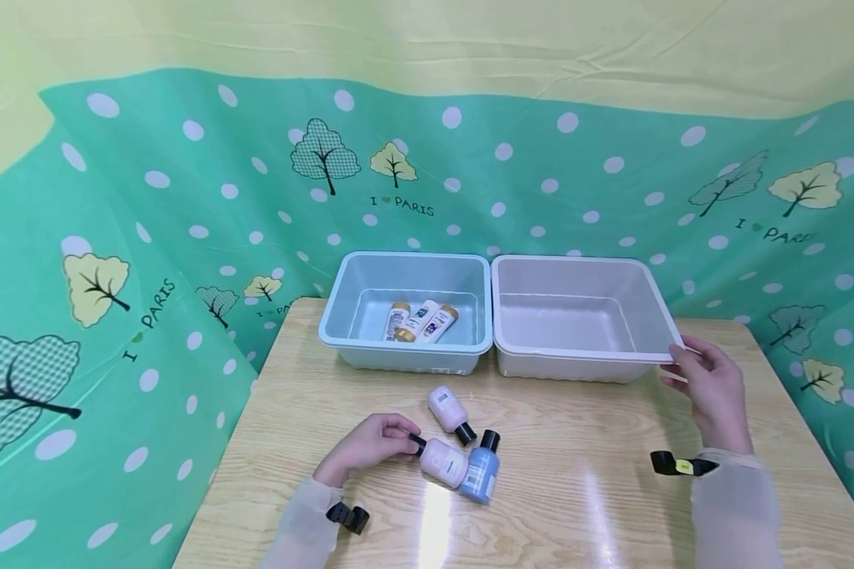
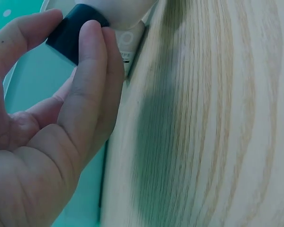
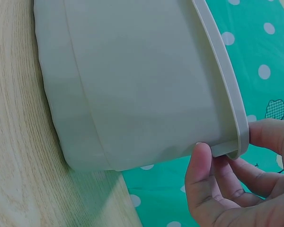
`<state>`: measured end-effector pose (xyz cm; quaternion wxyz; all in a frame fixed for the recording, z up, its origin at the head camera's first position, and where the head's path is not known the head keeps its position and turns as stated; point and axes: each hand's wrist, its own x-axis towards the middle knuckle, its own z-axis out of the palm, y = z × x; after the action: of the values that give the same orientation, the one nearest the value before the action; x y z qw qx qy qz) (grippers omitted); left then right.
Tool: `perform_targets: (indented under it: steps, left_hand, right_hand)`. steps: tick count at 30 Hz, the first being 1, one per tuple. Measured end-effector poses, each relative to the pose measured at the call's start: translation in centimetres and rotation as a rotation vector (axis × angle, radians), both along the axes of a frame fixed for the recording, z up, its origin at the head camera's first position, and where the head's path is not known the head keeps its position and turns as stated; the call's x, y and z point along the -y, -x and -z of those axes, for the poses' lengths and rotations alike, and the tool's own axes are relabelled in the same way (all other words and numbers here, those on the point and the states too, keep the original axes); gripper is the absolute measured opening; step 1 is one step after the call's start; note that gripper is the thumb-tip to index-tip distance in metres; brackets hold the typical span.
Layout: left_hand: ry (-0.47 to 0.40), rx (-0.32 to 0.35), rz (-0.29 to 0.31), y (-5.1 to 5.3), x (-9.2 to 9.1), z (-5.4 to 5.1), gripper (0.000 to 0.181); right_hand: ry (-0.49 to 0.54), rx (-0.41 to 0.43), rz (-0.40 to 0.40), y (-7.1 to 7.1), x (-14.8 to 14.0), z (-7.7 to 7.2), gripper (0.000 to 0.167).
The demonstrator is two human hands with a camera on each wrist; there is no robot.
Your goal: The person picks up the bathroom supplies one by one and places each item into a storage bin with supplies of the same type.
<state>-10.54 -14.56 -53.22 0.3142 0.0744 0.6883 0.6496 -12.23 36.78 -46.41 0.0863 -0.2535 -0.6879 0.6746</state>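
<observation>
My left hand (image 1: 370, 444) pinches the black cap (image 2: 75, 35) of a pale lilac bottle (image 1: 444, 463) lying on the table. That bottle's base is up against a blue bottle (image 1: 479, 476) with a black cap. Just beyond them lies a second pale lilac bottle (image 1: 447, 406), its black cap pointing toward me. At the right, my right hand (image 1: 715, 389) holds the near right corner of a grey plastic bin (image 1: 576, 368) by its rim. In the right wrist view, the thumb and fingers (image 3: 199, 165) are about that rim (image 3: 227, 80).
A light blue bin (image 1: 406, 359) stands left of the grey one, their rims nearly touching. Several small white bottles with gold caps (image 1: 418, 320) lie in it. Behind both bins hangs a green dotted cloth (image 1: 455, 190). The wooden table (image 1: 562, 474) extends in front.
</observation>
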Motion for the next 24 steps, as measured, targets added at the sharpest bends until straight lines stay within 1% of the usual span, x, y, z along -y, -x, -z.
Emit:
perform_targets:
  steps: [4,7,9,13,18,24]
  left_hand:
    - [-0.031,0.006,-0.048,0.0,-0.1,-0.1,0.036]
    - [-0.058,0.007,-0.097,0.1,-0.2,-0.6,0.039]
    - [-0.074,-0.001,-0.123,0.2,-0.4,-1.2,0.04]
    - [-0.11,-0.027,-0.163,0.5,-1.0,-2.4,0.041]
    - [-0.18,-0.05,-0.204,1.1,-2.2,-4.3,0.044]
    - [-0.227,-0.081,-0.212,2.3,-3.9,-6.8,0.046]
  right_hand:
    - [-0.002,0.004,0.002,0.0,0.0,0.0,0.061]
    - [-0.025,0.018,0.003,0.0,0.0,0.0,0.062]
    - [-0.028,0.024,0.005,0.1,0.0,0.0,0.062]
    - [-0.024,0.027,0.01,0.1,0.0,0.0,0.062]
    - [-0.015,0.018,0.007,0.0,0.0,0.0,0.063]
    - [0.002,0.001,0.008,0.0,0.1,-0.1,0.062]
